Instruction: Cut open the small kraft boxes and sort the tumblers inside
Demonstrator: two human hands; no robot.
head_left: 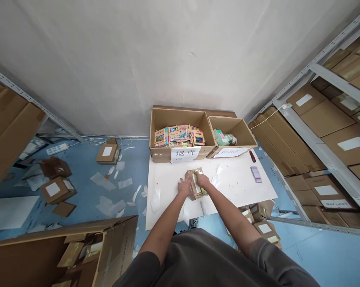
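A small brown cardboard box (195,191) lies on a white table (239,187) in front of me. My left hand (185,185) rests on its left side with the fingers spread flat. On the box's top right my right hand (202,179) presses down, fingers curled over the edge. Scraps of clear tape and plastic (216,179) lie beside the box.
Two open cartons stand at the table's far edge: a large one (180,135) with colourful packs, a smaller one (232,135) with green items. A red marker (252,156) and a phone (255,174) lie right. Shelves of cartons (326,131) flank both sides; small boxes (58,189) litter the blue floor.
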